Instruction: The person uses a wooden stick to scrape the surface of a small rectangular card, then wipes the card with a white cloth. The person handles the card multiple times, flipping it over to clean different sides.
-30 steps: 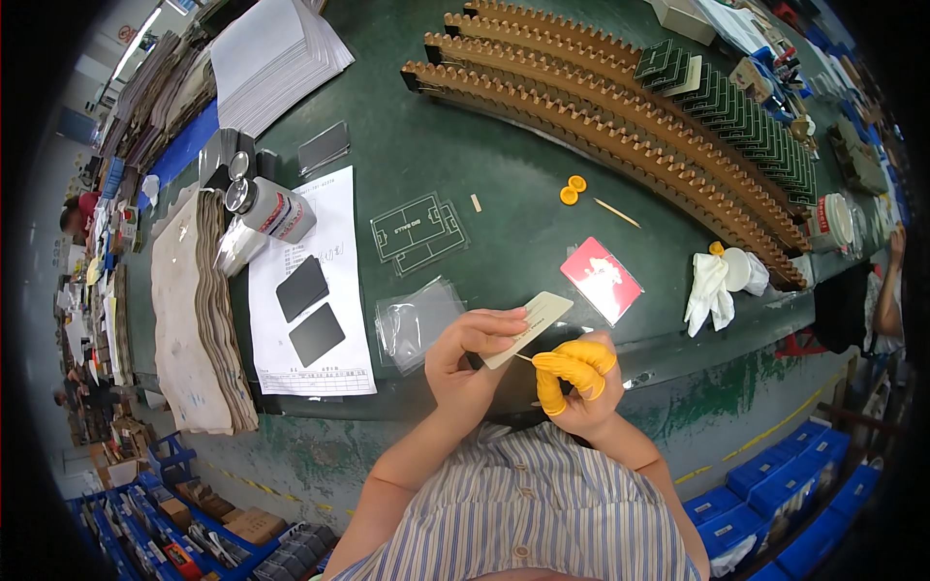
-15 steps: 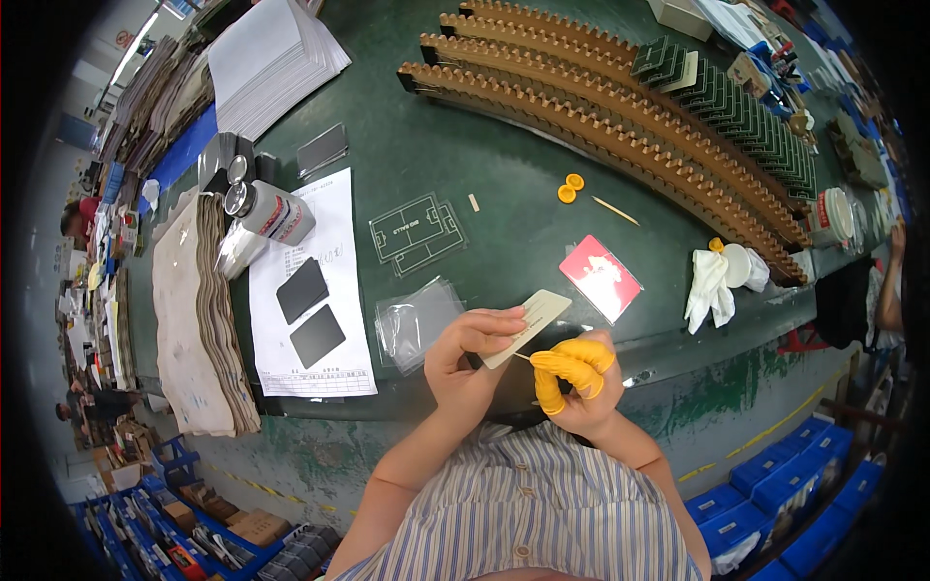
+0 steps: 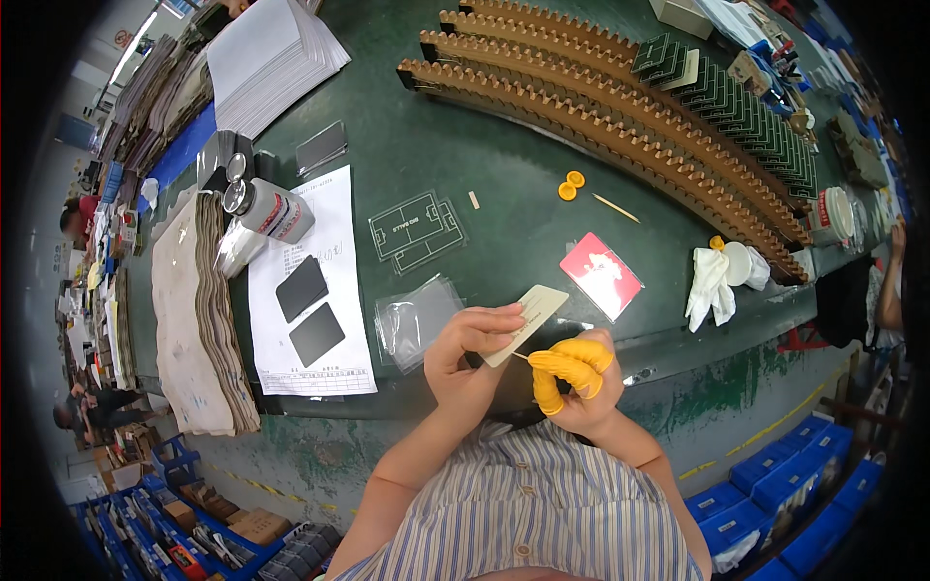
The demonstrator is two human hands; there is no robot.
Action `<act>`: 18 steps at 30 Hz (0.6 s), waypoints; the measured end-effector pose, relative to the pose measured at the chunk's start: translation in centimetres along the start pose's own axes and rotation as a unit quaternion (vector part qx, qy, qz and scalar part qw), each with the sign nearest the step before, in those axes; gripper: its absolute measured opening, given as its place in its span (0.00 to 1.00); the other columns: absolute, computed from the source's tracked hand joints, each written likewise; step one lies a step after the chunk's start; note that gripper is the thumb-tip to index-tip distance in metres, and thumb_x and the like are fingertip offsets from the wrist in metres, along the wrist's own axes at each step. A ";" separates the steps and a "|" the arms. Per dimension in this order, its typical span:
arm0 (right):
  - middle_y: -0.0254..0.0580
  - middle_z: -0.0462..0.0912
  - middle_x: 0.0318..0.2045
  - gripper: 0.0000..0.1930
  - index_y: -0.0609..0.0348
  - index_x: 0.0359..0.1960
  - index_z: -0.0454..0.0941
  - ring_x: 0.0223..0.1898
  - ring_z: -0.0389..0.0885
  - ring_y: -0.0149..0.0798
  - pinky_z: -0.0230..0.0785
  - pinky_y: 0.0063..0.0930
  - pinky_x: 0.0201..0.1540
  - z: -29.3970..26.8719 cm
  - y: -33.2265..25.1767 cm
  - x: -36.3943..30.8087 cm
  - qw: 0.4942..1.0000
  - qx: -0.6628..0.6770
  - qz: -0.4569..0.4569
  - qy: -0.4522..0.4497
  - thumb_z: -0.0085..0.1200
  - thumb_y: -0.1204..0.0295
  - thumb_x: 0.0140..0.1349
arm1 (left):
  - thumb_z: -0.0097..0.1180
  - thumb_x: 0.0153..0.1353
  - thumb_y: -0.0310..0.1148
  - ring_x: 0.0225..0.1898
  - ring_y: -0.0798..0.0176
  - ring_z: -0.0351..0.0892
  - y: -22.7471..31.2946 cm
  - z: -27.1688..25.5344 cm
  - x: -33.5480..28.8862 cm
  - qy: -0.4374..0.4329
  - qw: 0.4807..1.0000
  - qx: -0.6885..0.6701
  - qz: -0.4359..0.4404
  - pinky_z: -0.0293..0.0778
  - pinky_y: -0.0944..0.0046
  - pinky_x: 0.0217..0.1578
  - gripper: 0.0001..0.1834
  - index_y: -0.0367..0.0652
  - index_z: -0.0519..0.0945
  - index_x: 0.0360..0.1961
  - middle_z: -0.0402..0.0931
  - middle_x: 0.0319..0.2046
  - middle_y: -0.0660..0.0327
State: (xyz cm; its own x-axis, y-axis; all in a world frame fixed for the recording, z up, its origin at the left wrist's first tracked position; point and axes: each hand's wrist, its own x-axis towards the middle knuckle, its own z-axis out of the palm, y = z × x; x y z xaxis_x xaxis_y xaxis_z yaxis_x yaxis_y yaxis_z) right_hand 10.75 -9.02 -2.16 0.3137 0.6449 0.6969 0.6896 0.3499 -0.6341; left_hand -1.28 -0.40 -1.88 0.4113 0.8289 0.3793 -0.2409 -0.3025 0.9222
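My left hand [image 3: 465,356] pinches a cream-coloured card [image 3: 536,316] with rounded corners, held tilted over the table's front edge. My right hand [image 3: 589,392] wears yellow finger cots and is closed on a thin wooden toothpick [image 3: 520,356]. The toothpick's tip is at the card's lower edge; whether it touches cannot be made out. Just beyond my hands lies a pink card with a white figure [image 3: 601,276], in a clear sleeve. Left of the held card are clear plastic sleeves [image 3: 418,324]. Farther off lie dark green cards with white lines [image 3: 417,232].
Slotted wooden racks [image 3: 601,116] span the far right, partly filled with green cards [image 3: 751,126]. Nearby are yellow finger cots [image 3: 572,186], another toothpick [image 3: 617,208] and a white cloth [image 3: 710,290]. A white bottle [image 3: 281,211], a printed sheet [image 3: 334,373] and dark cards [image 3: 318,336] occupy the left.
The cream card has shifted slightly up and left and its tilt has changed a little. Both hands keep their grips almost in place.
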 end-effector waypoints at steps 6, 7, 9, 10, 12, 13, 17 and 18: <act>0.37 0.75 0.34 0.15 0.57 0.34 0.81 0.29 0.72 0.41 0.64 0.32 0.31 0.1 -0.1 0.1 1.000 -0.001 -0.005 0.000 0.65 0.78 0.41 | 0.62 0.48 0.17 0.46 0.52 0.79 0.1 0.0 0.0 0.013 1.000 0.015 -0.007 0.72 0.58 0.47 0.09 0.40 0.74 0.26 0.80 0.36 0.54; 0.37 0.75 0.34 0.15 0.57 0.34 0.81 0.29 0.72 0.41 0.65 0.32 0.31 0.1 -0.1 0.1 1.000 -0.004 -0.005 0.004 0.65 0.78 0.41 | 0.62 0.48 0.17 0.46 0.52 0.79 0.1 0.0 0.0 0.012 1.000 0.018 -0.005 0.72 0.58 0.47 0.09 0.40 0.74 0.26 0.81 0.36 0.55; 0.37 0.75 0.34 0.15 0.57 0.34 0.80 0.29 0.72 0.41 0.64 0.32 0.31 0.1 0.0 -0.1 1.000 -0.003 0.001 0.007 0.65 0.78 0.41 | 0.62 0.48 0.17 0.45 0.52 0.80 0.1 0.0 0.0 0.012 1.000 0.024 -0.002 0.72 0.59 0.47 0.09 0.40 0.74 0.26 0.81 0.36 0.55; 0.37 0.75 0.34 0.15 0.57 0.34 0.80 0.29 0.72 0.42 0.64 0.32 0.31 0.1 0.1 -0.2 1.000 -0.003 0.004 0.010 0.65 0.78 0.41 | 0.62 0.48 0.17 0.45 0.52 0.80 0.1 0.0 0.0 0.011 1.000 0.027 0.000 0.72 0.59 0.47 0.09 0.40 0.74 0.26 0.81 0.36 0.55; 0.38 0.75 0.34 0.14 0.58 0.34 0.80 0.29 0.73 0.41 0.65 0.32 0.31 -0.1 0.0 0.1 1.000 -0.002 0.005 0.010 0.65 0.79 0.42 | 0.62 0.48 0.16 0.45 0.52 0.80 0.1 0.1 0.1 0.006 0.999 0.032 0.004 0.73 0.59 0.47 0.10 0.40 0.74 0.27 0.80 0.36 0.54; 0.39 0.75 0.35 0.14 0.58 0.34 0.80 0.29 0.73 0.41 0.66 0.32 0.32 -0.2 -0.1 0.3 1.000 -0.001 0.005 0.011 0.64 0.79 0.43 | 0.62 0.49 0.16 0.44 0.52 0.79 0.2 0.1 0.1 0.002 0.999 0.035 0.008 0.73 0.59 0.46 0.10 0.40 0.73 0.27 0.80 0.36 0.53; 0.43 0.76 0.36 0.11 0.61 0.38 0.78 0.32 0.75 0.40 0.68 0.29 0.34 -2.3 1.6 1.6 0.988 -0.092 0.095 0.083 0.61 0.81 0.51 | 0.62 0.50 0.15 0.43 0.54 0.80 -0.2 -0.1 0.0 0.016 0.995 0.089 0.046 0.72 0.60 0.45 0.12 0.41 0.72 0.27 0.80 0.36 0.53; 0.44 0.77 0.37 0.11 0.62 0.39 0.77 0.33 0.75 0.40 0.69 0.27 0.35 -3.0 2.1 2.2 0.974 -0.124 0.150 0.111 0.59 0.81 0.54 | 0.62 0.50 0.15 0.43 0.55 0.80 -0.1 -0.1 0.1 0.013 0.993 0.105 0.053 0.71 0.60 0.45 0.12 0.42 0.72 0.27 0.80 0.35 0.54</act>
State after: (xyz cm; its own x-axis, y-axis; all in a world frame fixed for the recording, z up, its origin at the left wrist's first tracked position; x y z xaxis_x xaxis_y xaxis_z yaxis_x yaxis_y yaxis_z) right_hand 14.80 -8.89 -0.92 0.6407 0.5199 0.5651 0.6728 -0.0254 -0.7394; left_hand -1.27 -0.24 -1.98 0.3692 0.7984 0.4757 -0.0915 -0.4782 0.8735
